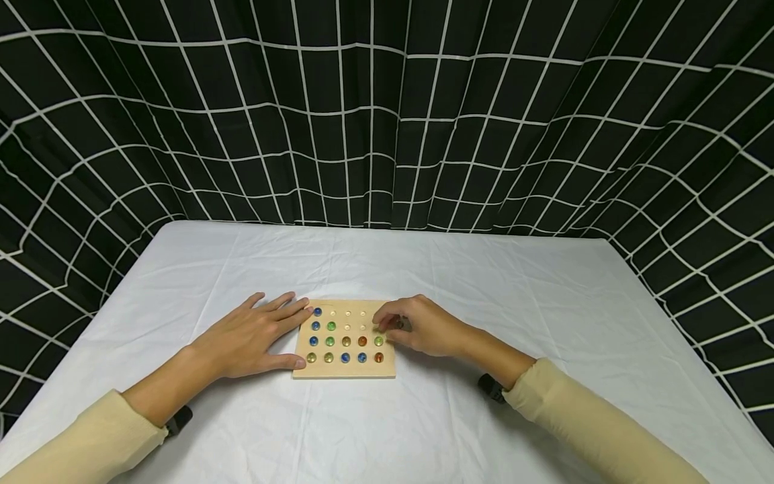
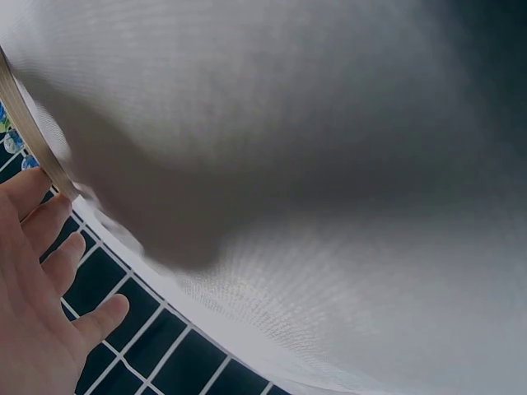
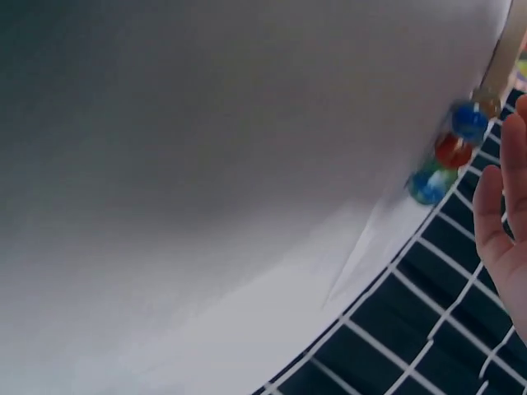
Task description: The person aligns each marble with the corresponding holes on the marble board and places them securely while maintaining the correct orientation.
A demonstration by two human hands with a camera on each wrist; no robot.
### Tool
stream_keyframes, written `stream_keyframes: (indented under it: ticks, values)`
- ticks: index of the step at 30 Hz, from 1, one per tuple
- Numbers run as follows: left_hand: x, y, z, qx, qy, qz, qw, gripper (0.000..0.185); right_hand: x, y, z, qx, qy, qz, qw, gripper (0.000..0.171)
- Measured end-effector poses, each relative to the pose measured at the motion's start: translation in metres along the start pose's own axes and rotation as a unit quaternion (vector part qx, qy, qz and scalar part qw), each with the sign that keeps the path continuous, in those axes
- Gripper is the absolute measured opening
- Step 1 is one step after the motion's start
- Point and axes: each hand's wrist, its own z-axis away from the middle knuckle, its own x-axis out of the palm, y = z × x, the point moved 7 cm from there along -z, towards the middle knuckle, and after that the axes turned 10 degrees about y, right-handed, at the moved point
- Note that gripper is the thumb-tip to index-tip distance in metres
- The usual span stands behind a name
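A pale wooden board [image 1: 345, 371] with rows of small holes lies flat on the white cloth. Blue, green, amber and orange glass marbles [image 1: 346, 341] fill its two near rows, while a few more sit toward the left of the far rows. My left hand [image 1: 256, 339] rests spread along the board's left side, thumb and fingertips at its edge. Over the right side, my right hand [image 1: 417, 326] bends its fingers toward the thumb and pinches a marble, mostly hidden by the fingertips. In the right wrist view, several loose marbles [image 3: 453, 150] lie beside the board.
White cloth [image 1: 514, 289] covers the table around the board. A black curtain with a white grid [image 1: 387, 134] hangs behind and at both sides. Dark wrist devices [image 1: 492, 388] sit under both forearms.
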Motion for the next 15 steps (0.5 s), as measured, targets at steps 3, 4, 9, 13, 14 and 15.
stream_keyframes:
  ticks: [3, 4, 9, 13, 14, 15]
  values:
    - [0.0, 0.0, 0.0, 0.0, 0.002, 0.002, 1.0, 0.09, -0.01, 0.005, 0.003, 0.001, 0.013, 0.005, 1.0, 0.022]
    - [0.0, 0.0, 0.0, 0.0, 0.002, 0.002, 1.0, 0.09, -0.013, 0.007, 0.005, 0.004, 0.016, 0.007, 1.0, 0.023]
    - [-0.001, 0.001, 0.0, 0.0, 0.004, 0.004, 1.0, 0.09, -0.03, 0.018, 0.014, 0.02, 0.03, 0.019, 0.999, 0.025]
    - [-0.001, 0.001, 0.0, -0.001, 0.003, 0.003, 1.0, 0.09, -0.038, 0.03, 0.02, 0.03, 0.039, 0.03, 0.998, 0.026]
    - [-0.001, 0.001, 0.0, -0.001, 0.002, 0.003, 1.0, 0.09, -0.039, 0.032, 0.022, 0.032, 0.039, 0.031, 0.998, 0.026]
    - [-0.001, 0.001, 0.001, -0.002, 0.001, 0.004, 1.0, 0.09, -0.04, 0.035, 0.023, 0.034, 0.04, 0.032, 0.998, 0.026]
